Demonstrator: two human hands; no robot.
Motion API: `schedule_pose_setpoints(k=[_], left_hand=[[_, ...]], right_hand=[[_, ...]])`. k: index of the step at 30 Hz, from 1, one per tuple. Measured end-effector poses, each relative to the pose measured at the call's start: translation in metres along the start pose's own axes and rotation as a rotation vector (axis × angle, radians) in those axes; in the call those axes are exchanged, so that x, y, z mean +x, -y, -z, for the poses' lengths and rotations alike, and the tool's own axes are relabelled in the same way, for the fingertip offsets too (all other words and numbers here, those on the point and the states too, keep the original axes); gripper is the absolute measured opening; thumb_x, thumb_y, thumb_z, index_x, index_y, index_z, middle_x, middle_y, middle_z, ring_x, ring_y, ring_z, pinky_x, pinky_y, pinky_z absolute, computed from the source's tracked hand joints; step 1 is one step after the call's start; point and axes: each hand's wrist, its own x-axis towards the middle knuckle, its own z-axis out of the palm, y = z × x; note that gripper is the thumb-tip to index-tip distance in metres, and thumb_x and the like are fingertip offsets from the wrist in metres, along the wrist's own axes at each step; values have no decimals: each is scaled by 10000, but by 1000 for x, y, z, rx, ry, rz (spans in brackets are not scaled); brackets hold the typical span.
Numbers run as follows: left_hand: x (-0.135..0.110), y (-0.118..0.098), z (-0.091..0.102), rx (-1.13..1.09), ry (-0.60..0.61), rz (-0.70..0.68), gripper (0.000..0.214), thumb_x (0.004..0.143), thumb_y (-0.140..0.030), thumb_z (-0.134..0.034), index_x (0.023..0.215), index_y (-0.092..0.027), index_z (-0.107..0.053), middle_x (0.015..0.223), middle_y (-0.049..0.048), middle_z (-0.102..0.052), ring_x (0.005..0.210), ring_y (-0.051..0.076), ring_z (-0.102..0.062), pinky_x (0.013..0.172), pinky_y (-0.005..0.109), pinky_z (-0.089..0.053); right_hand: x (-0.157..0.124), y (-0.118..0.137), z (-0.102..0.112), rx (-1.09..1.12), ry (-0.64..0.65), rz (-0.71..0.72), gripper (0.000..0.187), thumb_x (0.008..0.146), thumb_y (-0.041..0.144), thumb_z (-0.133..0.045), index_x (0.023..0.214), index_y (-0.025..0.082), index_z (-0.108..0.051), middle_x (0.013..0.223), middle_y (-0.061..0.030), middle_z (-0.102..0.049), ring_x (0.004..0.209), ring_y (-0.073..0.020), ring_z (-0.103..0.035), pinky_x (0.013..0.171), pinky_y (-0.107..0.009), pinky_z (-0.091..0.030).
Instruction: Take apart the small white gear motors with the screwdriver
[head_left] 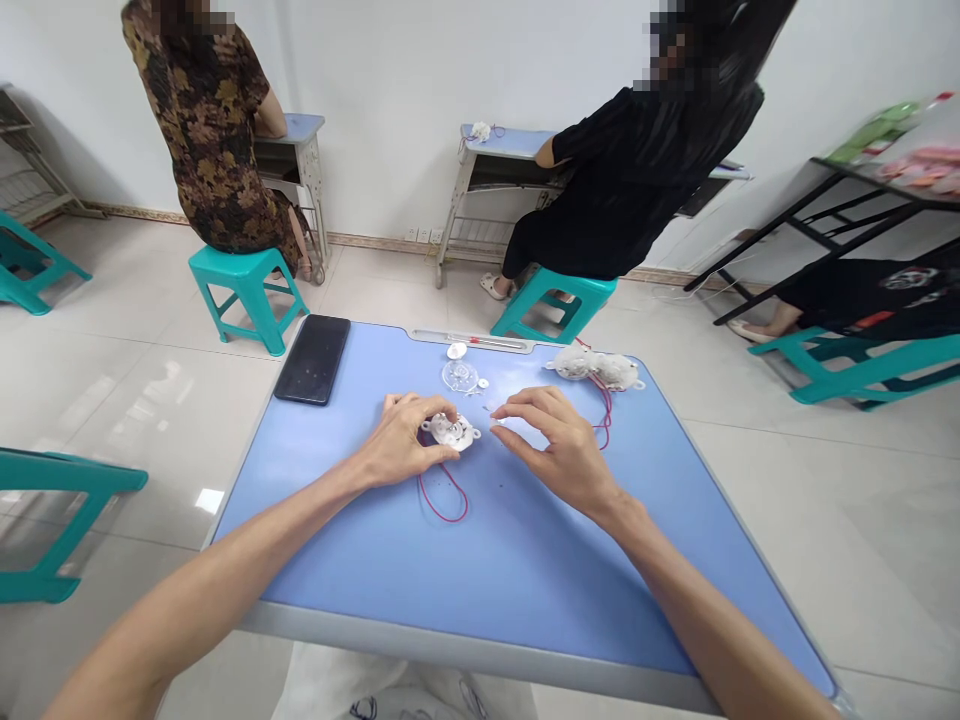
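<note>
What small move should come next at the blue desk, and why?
Probably bring the right hand slightly left, over the round white plastic housing with looped tabs: the left hand holds it, while the right fingertips, just beside it, seem to pinch a pale piece, too small to identify.

smooth, glossy table (420,560), white plastic-looking housing (453,433) in my left grip (405,437), clear shiny plastic disc (460,376) near the far edge, glossy phone (313,360) at far left corner

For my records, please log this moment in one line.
left hand: holds white casing; right hand: pinches small piece; phone: on desk
</note>
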Motion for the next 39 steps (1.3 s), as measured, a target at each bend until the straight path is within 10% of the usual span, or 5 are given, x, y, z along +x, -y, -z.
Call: schedule_pose_setpoints(k=[39], left_hand=[[0,-4,2,-2,8,32,293,769,-279,-756,1012,-254,-595,1061,-28,-700,996,205,-595,971,372,-321]], right_hand=[[-25,-31,-12,-127,42,-92,119,949,283,-563,989,220,-656,886,-73,-689,844,-246,-613,748,-422,-524]])
